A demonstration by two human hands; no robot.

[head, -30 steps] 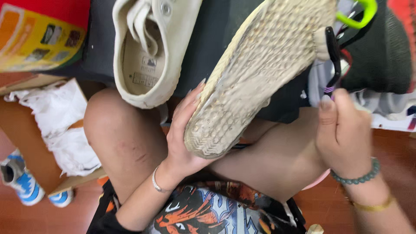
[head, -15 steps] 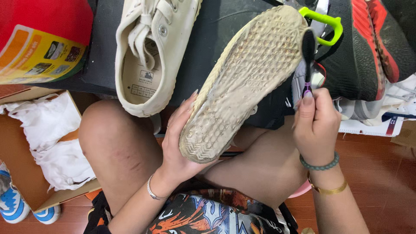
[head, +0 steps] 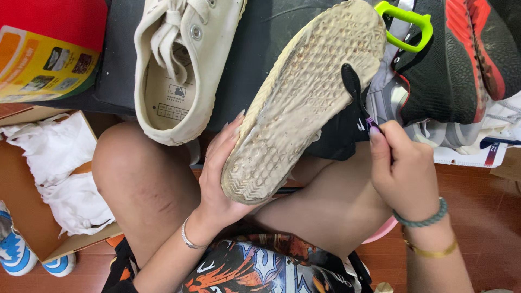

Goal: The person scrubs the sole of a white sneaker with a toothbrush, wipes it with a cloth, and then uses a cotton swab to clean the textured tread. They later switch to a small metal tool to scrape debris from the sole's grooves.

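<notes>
The left hand (head: 222, 179) grasps a white shoe (head: 304, 97) turned sole up above the bare knees; its pale honeycomb tread is grimy, with brown specks and grey smears. The right hand (head: 404, 173) is clenched around a dark toothbrush (head: 355, 95), whose head rests on the sole's edge. The matching white sneaker (head: 182, 65) lies laces up on a black cloth (head: 116, 65). A black and red trainer (head: 456, 59) sits to the right. At left, an open cardboard box (head: 21, 184) holds white paper (head: 59, 173) on the reddish wooden floor (head: 488, 206), beside blue shoes (head: 16, 255).
</notes>
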